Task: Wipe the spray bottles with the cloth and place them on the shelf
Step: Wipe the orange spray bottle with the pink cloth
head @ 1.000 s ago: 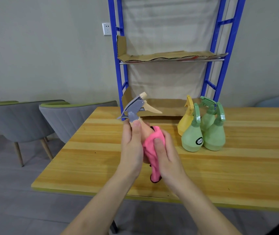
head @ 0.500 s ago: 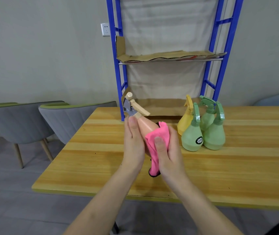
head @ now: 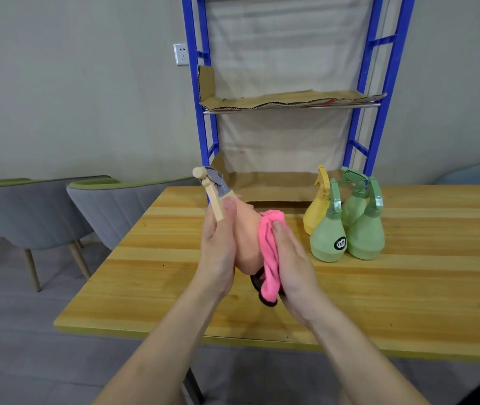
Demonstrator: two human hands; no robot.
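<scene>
My left hand (head: pixel 218 252) grips a peach spray bottle (head: pixel 246 238) by its neck and side, holding it above the wooden table (head: pixel 408 302). The bottle's grey and beige trigger head points up and to the left. My right hand (head: pixel 294 267) holds a pink cloth (head: pixel 269 255) and presses it against the bottle's right side. One yellow spray bottle (head: pixel 317 209) and three green spray bottles (head: pixel 328 238) stand together on the table to the right. Behind the table rises a blue shelf (head: pixel 291 102) lined with cardboard.
Two grey chairs with green rims (head: pixel 122 206) stand at the table's left. A wall socket (head: pixel 181 54) sits left of the shelf frame. A cardboard sheet (head: pixel 276 185) lies on the lower shelf level just behind the table's far edge.
The peach bottle has turned in my hands, its trigger head swinging from pointing right to pointing up and left. The pink cloth has slid along the bottle's right side.
</scene>
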